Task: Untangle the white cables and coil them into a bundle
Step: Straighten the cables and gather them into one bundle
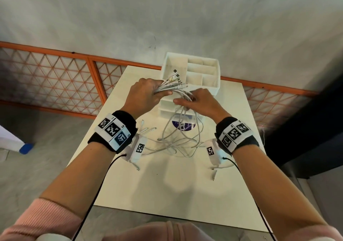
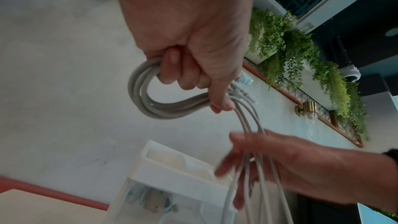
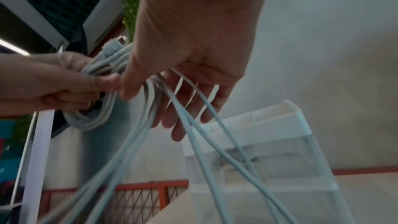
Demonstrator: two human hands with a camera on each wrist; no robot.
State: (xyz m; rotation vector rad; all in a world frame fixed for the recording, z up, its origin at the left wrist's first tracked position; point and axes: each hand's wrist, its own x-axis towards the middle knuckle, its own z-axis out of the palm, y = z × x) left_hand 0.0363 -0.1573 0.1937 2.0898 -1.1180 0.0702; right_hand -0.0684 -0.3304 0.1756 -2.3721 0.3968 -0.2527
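Note:
My left hand (image 1: 146,94) grips a coil of white cables (image 1: 167,88) above the table, and their metal plugs (image 1: 177,79) fan out past the thumb. In the left wrist view that left hand (image 2: 193,67) is a fist round the cable loop (image 2: 146,98). Just to the right, my right hand (image 1: 200,101) has straight fingers, with loose strands running between them (image 3: 193,106). Those strands hang down into a tangled heap (image 1: 178,140) on the table. My right hand (image 2: 269,164) also shows in the left wrist view, below the coil.
A white compartment organizer (image 1: 213,62) with clear drawers stands at the table's (image 1: 167,194) far edge, right behind my hands. A round purple-labelled item (image 1: 182,126) lies under the hanging strands. An orange lattice railing (image 1: 55,77) runs behind; dark furniture (image 1: 306,129) stands right.

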